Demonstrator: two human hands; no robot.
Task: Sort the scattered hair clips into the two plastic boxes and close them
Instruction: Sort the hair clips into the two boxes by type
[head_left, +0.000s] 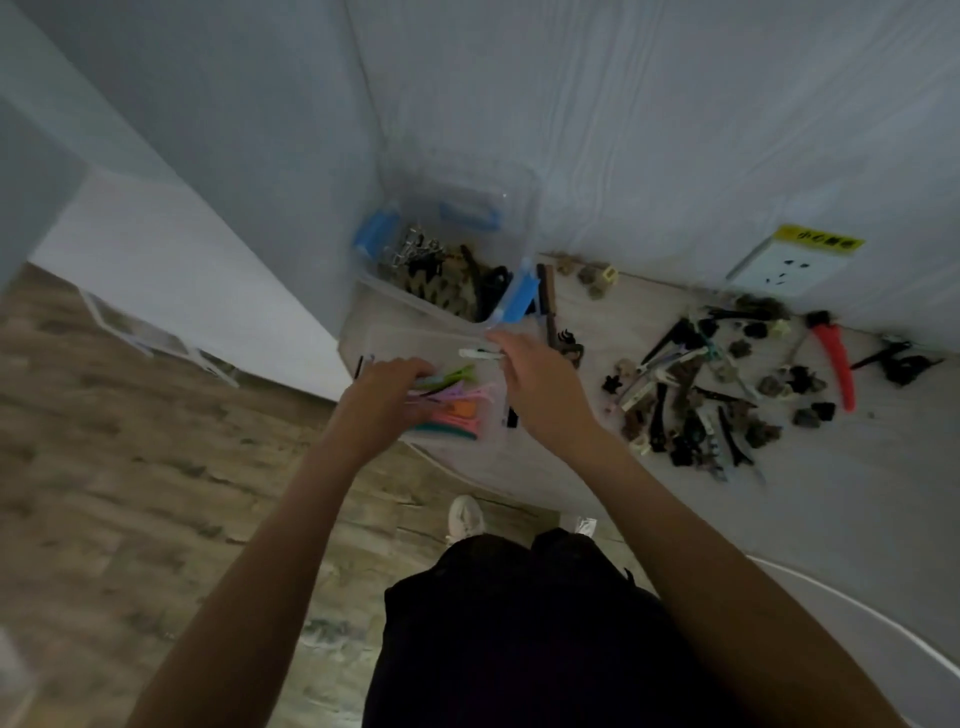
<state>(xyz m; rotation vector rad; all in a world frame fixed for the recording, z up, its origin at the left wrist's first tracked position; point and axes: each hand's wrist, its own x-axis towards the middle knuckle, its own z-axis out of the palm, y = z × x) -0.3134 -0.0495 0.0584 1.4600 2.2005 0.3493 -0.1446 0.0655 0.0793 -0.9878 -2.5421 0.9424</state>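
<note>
Head view, blurred. Two clear boxes sit at the left end of the pale surface (597, 467), near the wall corner. Far box (524, 208), the one with blue latches: already holds dark and patterned clips plus some metal ones, lid off or tipped back, cannot tell which. Near box (493, 431): shallow, holds a bundle of coloured clips (452, 405), pink, orange, green and teal.

Left hand (387, 395) is down in the near box, fingers curled onto the coloured clips. Right hand (535, 384) hovers over the same box, fingertips pinched on a white clip (480, 354) above its far edge.

Scattered pile (691, 400) lies well apart to the right on the surface: many dark, brown and pale clips, one long red clip (836, 364) at its outer side. A few small pieces lie near the wall by the far box.

Judgement: sorting partly done, likely under half. A large pile left to sort; neither box closed.
</note>
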